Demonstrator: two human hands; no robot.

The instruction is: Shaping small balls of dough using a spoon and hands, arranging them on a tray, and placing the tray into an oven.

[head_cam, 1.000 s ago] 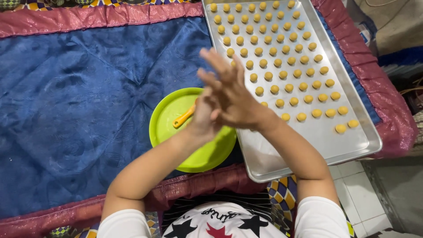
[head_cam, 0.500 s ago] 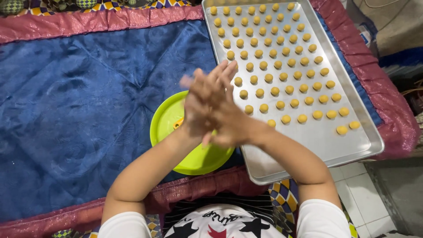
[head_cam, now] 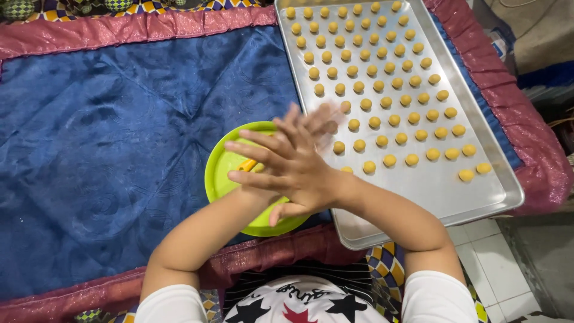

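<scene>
Item one: the right hand (head_cam: 293, 164), lower centre of the frame, lies palm down across the left hand (head_cam: 311, 122), fingers spread and pointing to the left. Its grip is flat and pressed palm to palm; I cannot tell whether anything lies between the palms. The left hand sits beneath it, fingertips blurred and pointing toward the upper right, over the near edge of the tray; its grip is flat as well.

Item two: a lime-green plate (head_cam: 224, 173), directly under the hands at centre, resting on the blue cloth (head_cam: 119, 137). An orange piece (head_cam: 247, 165) shows on the plate just beside the right fingers; I cannot make out what it is.

Item three: a metal baking tray (head_cam: 430, 191), upper right to lower right of the frame, touching the plate's right side. It carries rows of small yellow dough balls (head_cam: 382, 90), evenly spaced; its near end is bare.

Item four: the cloth has a pink border (head_cam: 119, 30) along the top and bottom. White floor tiles (head_cam: 496, 239) show at lower right.
</scene>
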